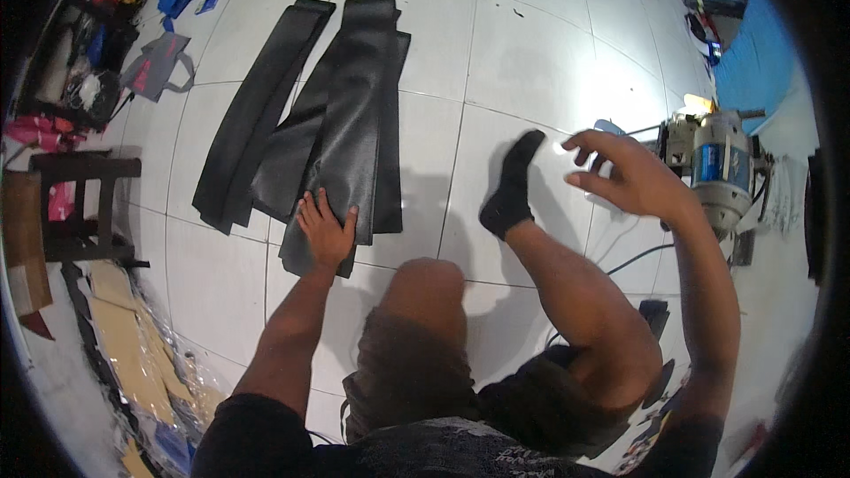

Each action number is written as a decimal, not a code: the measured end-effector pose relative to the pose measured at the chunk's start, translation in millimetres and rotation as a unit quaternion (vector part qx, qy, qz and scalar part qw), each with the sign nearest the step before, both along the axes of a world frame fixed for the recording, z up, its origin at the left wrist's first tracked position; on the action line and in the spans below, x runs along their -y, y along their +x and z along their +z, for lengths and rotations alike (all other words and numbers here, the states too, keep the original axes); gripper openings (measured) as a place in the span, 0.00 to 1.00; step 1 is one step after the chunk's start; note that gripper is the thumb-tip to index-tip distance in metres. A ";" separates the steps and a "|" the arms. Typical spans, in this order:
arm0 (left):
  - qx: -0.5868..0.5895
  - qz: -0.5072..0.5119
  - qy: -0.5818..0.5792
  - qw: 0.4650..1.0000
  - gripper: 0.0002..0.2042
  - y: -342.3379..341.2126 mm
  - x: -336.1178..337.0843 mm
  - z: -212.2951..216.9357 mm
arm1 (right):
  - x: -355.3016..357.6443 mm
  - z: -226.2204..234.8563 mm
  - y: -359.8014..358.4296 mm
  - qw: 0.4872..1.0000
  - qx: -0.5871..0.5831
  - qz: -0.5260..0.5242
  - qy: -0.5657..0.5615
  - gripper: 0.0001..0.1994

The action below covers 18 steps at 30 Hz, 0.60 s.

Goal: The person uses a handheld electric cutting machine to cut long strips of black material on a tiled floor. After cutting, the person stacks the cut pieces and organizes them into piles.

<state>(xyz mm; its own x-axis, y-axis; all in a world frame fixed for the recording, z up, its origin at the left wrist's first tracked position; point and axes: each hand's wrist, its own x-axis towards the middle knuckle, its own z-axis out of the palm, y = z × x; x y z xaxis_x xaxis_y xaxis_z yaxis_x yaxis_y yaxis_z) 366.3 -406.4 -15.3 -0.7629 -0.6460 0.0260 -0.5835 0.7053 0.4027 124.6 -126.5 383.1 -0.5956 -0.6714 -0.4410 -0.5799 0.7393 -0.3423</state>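
As seen from the head view, noted several black strips (359, 115) lying overlapped lengthwise on the white tile floor (434, 35), directly beneath the left hand (328, 235). Found the fingers of that hand lightly spread and laid flat on the near part of the top strip, with the thumb set apart toward its right edge. Observed most of the strip length running beyond the fingertips, away from the body. Recorded a narrower black stack (257, 124) slanting alongside, to the left. Found the right hand (629, 177) well apart from the strips, fingers bent, thumb held away from them; cannot tell its height. Noted a black sock (511, 190) on the foot between both hands. Farther out, recorded a motor (713, 199) right of the right hand, and a dark stool (97, 165) and grey bag (158, 69) at left.
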 end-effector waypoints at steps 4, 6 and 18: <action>0.041 -0.014 0.178 0.983 0.38 -8.8 35.0 40.6 | 40.9 -39.1 -73.6 0.999 0.002 0.036 -0.021 0.21; 0.054 -0.024 0.304 0.951 0.37 -30.4 59.7 65.4 | 69.6 -64.7 -113.1 0.999 -0.030 0.024 -0.001 0.23; 0.023 0.136 0.175 0.975 0.31 -134.9 82.0 24.2 | 334.9 -264.8 -284.5 0.985 -0.064 0.121 -0.101 0.30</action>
